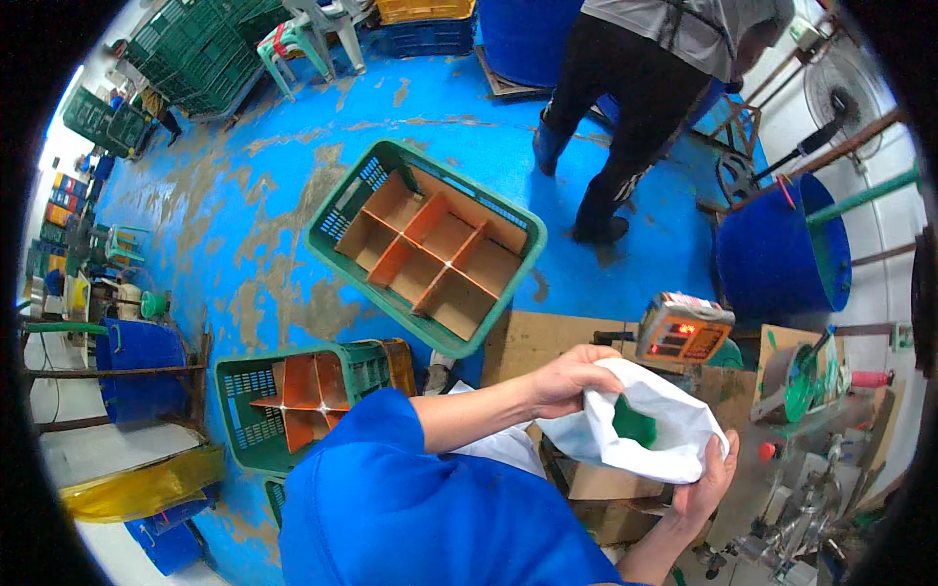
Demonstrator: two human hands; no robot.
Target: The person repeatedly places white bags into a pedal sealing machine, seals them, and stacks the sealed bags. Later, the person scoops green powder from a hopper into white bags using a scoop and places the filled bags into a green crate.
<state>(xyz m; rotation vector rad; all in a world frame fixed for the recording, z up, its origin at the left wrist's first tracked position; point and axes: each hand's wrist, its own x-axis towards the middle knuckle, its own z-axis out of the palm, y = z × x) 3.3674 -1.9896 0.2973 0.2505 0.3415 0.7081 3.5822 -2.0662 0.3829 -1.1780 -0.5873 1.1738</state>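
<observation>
Both hands hold a white bag (674, 398) by its rim, and its mouth gapes upward. Inside shows something bright green (633, 426); whether it is a lining or contents I cannot tell. My left hand (575, 379) pinches the far left part of the rim, fingers closed on the material. At the near right edge, my right hand (705, 486) has its thumb and fingers around the bag's side. Just beyond the bag is a scale display (687, 328) with lit red digits. The bag's lower part is partly hidden.
Ahead on the blue floor, a green crate (327, 230) has orange dividers. Another divided green crate (239, 425) lies to the left. A person (635, 98) stands at the far right near a blue barrel (777, 254). Metal machine fittings (806, 508) are at right.
</observation>
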